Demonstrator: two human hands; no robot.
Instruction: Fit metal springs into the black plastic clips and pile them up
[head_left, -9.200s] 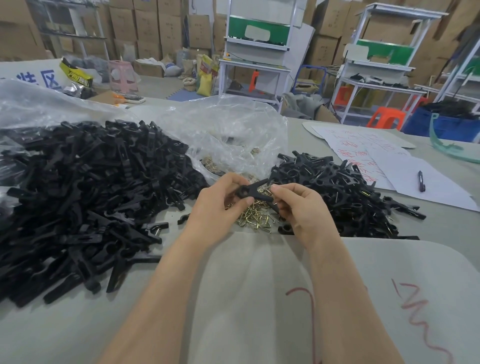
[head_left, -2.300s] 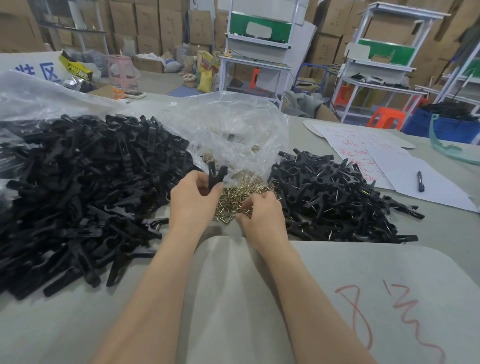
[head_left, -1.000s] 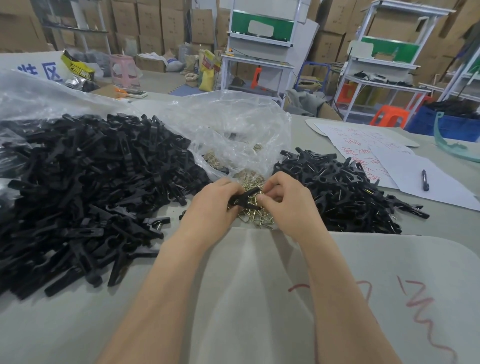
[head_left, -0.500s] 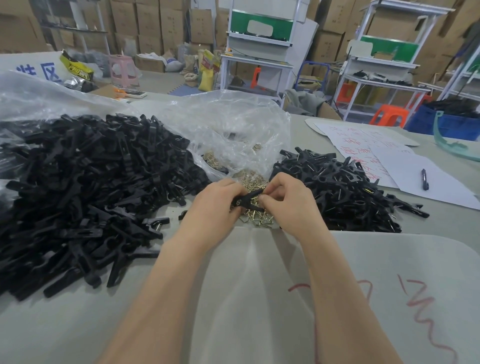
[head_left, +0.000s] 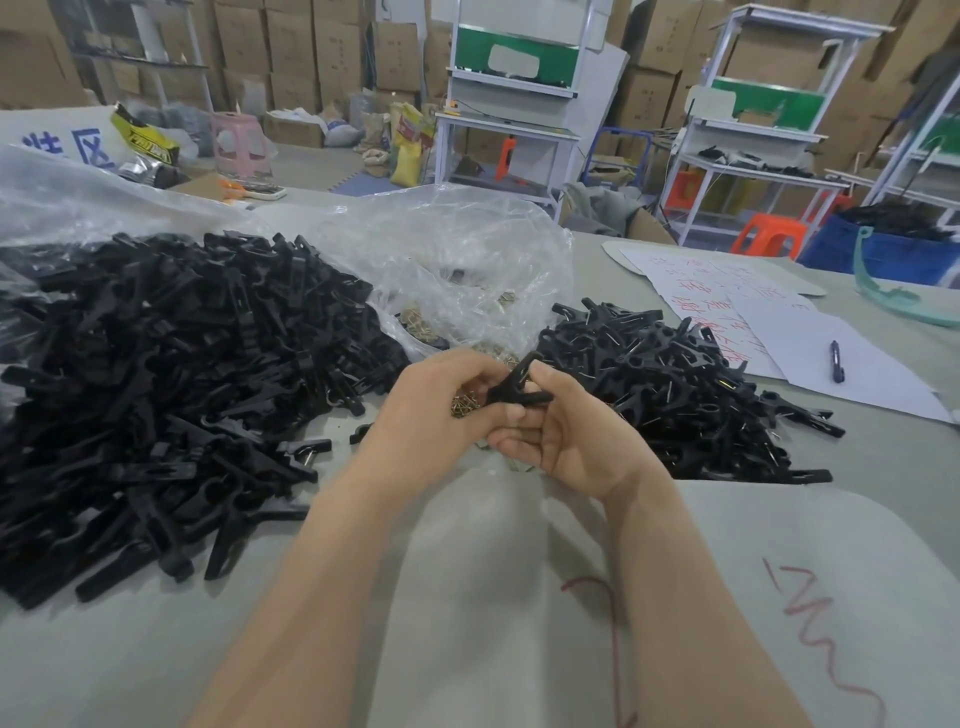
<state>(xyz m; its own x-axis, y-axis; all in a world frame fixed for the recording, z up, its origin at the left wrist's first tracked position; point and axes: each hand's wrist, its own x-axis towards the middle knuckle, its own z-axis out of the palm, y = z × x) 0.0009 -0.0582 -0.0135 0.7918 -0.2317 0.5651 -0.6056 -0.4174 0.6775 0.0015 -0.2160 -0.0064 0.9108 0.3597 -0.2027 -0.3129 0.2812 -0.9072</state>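
Observation:
Both hands meet over the table's middle around one black plastic clip (head_left: 514, 387). My left hand (head_left: 436, 415) pinches its left end. My right hand (head_left: 566, 431) grips its right end from below, palm turned up. Brass-coloured metal springs (head_left: 462, 405) show just under the left fingers, mostly hidden by the hands. A big heap of black clip parts (head_left: 171, 374) lies to the left. A smaller pile of clips with springs (head_left: 675, 395) lies to the right. Whether a spring sits in the held clip cannot be told.
A crumpled clear plastic bag (head_left: 457, 265) with more springs lies behind the hands. White sheets with red writing (head_left: 727, 317) and a pen (head_left: 835, 361) lie at the right. A white card with red marks (head_left: 779, 597) covers the near table. Shelves and cartons stand behind.
The clip has tilted up, its far tip now pointing away from me. My right hand has rolled palm-up and dropped slightly toward me. The left hand stays where it was.

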